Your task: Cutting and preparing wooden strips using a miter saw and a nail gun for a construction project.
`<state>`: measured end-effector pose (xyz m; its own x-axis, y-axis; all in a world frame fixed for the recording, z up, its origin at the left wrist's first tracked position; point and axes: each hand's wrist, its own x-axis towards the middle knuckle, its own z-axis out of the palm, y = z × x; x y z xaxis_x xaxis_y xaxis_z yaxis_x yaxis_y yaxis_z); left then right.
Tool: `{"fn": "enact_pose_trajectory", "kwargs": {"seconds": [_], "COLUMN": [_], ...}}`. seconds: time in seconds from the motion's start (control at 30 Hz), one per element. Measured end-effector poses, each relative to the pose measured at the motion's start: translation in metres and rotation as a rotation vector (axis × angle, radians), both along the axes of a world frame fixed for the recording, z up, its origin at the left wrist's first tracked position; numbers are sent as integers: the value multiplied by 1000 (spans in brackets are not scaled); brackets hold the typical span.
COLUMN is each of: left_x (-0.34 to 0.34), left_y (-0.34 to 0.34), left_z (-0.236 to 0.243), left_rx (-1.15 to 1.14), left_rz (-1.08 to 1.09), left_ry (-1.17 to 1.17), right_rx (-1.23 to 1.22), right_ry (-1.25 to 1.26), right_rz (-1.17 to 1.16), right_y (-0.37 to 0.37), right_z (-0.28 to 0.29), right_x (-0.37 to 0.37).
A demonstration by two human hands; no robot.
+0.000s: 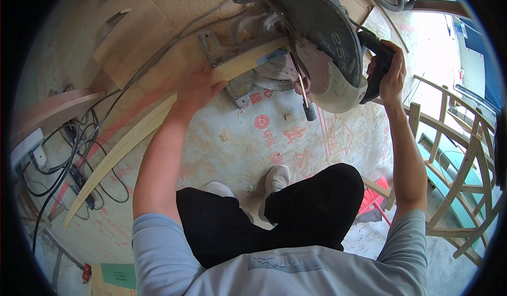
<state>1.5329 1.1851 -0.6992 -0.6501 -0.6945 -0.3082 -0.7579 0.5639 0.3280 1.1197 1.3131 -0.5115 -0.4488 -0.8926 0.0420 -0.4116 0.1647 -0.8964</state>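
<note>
My right hand (pixel 392 77) is wrapped round the black handle (pixel 376 66) of a miter saw (pixel 322 37), on the right side of its blade guard. A long, pale wooden strip (pixel 124 140) runs from the lower left up to the saw, its far end lying along the metal fence (pixel 253 47). With thumb and fingers, my left hand (pixel 198 89) grips this strip just left of the saw's base. A blue patch (pixel 272 57) shows on the strip near the blade. The guard hides the blade and the strip's tip.
Tangled black cables (pixel 79 148) and a power strip lie at the left. A thin wooden sheet (pixel 134 45) rests on the dusty floor behind them. Wooden frames (pixel 465 164) stand at the right, near a red dustpan-like thing (pixel 374 195). Small offcuts (pixel 288 117) lie before the saw.
</note>
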Motion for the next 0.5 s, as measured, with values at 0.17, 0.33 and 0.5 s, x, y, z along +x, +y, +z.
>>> {"fn": "enact_pose_trajectory", "kwargs": {"seconds": [0.17,0.33,0.5], "left_x": [1,1,-1], "left_y": [0,-1,0], "left_z": [1,5,7], "left_rx": [-51,26,49], "left_rz": [-8,28,24], "left_ry": [75,78,33], "right_rx": [-40,-97,49], "right_ry": [-44,60,175], "right_rz": [-57,-93,-78], "right_y": [15,25,-2], "right_z": [-25,-47,-1], "right_x": [-2,10,2]}}
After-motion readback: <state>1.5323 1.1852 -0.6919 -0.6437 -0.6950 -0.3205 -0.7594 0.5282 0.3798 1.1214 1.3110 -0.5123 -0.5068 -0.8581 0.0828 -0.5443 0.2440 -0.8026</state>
